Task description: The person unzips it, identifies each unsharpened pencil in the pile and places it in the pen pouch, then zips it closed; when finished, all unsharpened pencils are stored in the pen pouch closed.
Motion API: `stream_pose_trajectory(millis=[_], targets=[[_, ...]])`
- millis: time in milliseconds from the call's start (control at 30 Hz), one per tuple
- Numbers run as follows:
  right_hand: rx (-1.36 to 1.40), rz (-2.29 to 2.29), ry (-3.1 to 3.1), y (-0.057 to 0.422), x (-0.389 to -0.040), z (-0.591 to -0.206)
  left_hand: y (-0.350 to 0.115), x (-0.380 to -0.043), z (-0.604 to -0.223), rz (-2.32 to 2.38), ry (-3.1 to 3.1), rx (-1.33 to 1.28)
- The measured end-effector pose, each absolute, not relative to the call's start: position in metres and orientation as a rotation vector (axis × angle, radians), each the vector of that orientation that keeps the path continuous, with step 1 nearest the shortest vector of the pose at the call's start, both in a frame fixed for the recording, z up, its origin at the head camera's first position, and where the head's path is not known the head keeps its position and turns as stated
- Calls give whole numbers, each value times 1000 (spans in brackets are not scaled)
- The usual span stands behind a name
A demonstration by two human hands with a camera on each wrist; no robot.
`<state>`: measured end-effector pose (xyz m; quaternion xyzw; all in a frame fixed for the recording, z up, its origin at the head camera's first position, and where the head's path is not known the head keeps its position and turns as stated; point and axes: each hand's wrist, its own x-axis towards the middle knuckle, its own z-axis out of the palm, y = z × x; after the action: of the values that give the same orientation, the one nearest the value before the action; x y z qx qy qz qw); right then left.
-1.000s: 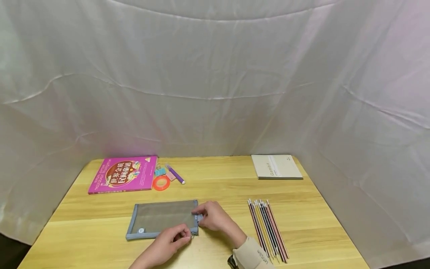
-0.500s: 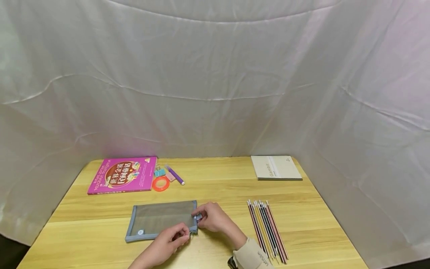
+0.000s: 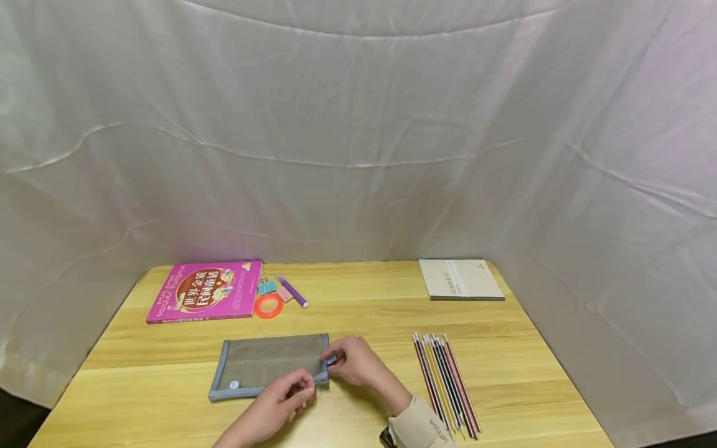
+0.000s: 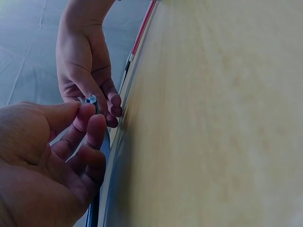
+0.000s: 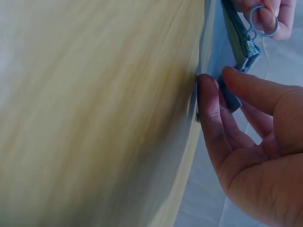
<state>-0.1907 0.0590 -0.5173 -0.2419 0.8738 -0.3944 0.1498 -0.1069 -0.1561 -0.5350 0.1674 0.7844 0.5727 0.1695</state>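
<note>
Pinching the small metal zipper ring (image 5: 250, 21) between thumb and forefinger, my left hand (image 3: 271, 401) sits at the near right corner of the grey mesh zip pouch (image 3: 269, 361), its other fingers loosely curled. My right hand (image 3: 356, 362) grips the blue fabric tab (image 5: 230, 98) on the pouch's right edge, thumb on one side and fingertips on the other. The pouch, trimmed in blue-grey and bearing a round white badge (image 3: 234, 385) toward its near left corner, lies on the wooden table (image 3: 151, 367), a little left of the middle. A beige sleeve (image 3: 420, 424) covers my right forearm, with a black band (image 3: 386, 437) at its edge. Right of that hand, a bundle of pencils (image 3: 446, 379) lies lengthwise, erasers at the far end. At the far left rests a magenta book (image 3: 168, 295); just right of it are a red-orange tape roll (image 3: 258, 307), a teal binder clip (image 3: 267, 287), a pink eraser (image 3: 284, 294) and a purple marker (image 3: 293, 291). A cream notebook marked "Gambit" (image 3: 476, 280) lies at the far right, and pale curtain cloth (image 3: 358, 124) hangs behind the table.
</note>
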Motion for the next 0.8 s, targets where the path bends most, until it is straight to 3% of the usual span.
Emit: stream_pose_trajectory(millis=[800], targets=[[-701,-1102,2566,57,-190,-513,-157,-108,-534,1601,2275,471]])
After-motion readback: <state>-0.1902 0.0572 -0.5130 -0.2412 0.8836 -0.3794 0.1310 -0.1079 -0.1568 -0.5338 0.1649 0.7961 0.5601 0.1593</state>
